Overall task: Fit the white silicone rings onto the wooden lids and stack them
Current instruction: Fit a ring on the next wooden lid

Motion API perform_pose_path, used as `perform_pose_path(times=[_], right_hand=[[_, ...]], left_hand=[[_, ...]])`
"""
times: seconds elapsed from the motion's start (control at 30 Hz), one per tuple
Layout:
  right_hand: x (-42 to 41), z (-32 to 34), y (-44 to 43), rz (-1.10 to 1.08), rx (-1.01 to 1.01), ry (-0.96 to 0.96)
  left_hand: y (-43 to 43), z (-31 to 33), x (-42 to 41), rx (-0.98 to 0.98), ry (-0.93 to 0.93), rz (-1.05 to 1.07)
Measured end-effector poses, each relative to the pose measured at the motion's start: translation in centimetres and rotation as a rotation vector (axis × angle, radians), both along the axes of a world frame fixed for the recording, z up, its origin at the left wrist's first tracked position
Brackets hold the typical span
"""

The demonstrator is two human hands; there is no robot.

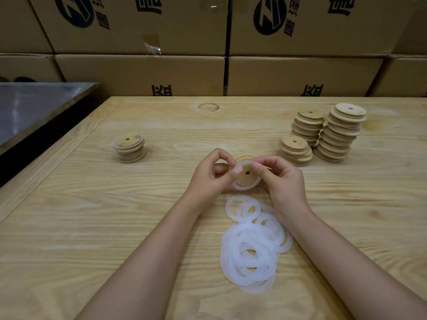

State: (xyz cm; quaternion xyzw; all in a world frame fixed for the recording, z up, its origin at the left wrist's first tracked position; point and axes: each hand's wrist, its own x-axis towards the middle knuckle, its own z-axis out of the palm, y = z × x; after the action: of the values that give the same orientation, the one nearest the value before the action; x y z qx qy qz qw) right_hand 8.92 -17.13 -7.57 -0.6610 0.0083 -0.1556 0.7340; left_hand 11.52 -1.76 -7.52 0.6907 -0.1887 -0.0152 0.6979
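Lids and rings are laid out around the grip on a wooden table [92, 204], with cardboard boxes [138, 72] walled up beyond it. Bare lids are kept in three stacks [323, 135] to the right of the grip and farther off, presumably so that the right hand can fetch the next one. A short stack of finished lids [129, 148] is set well to the left of the grip, with white rims showing between the layers, so done work is kept apart from undone. A loose heap of rings [251, 248] is spread just below the grip, between the forearms, within easy reach. One lid [245, 179] is held clear of the table and tilted toward the camera, likely so that its edge can be watched. It is grasped from both sides: the left hand [211, 176] and right hand [280, 181] are closed on it, thumbs pressed on a ring [238, 186] that is being worked around its rim. Seating appears partly done; the near edge looks loose.
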Motion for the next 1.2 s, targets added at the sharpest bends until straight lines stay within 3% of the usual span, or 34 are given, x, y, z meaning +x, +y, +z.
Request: perform_pose_path(times=[0.63,1.2], right_hand=[[-0.4,0.0,0.4,-0.12,-0.293,-0.117],[0.0,-0.3,0.1,-0.121,-0.355,-0.092]], left_hand=[[-0.7,-0.5,-0.3,0.201,-0.164,0.101],[-0.7,-1.3,0.4,0.174,-0.088,0.117]])
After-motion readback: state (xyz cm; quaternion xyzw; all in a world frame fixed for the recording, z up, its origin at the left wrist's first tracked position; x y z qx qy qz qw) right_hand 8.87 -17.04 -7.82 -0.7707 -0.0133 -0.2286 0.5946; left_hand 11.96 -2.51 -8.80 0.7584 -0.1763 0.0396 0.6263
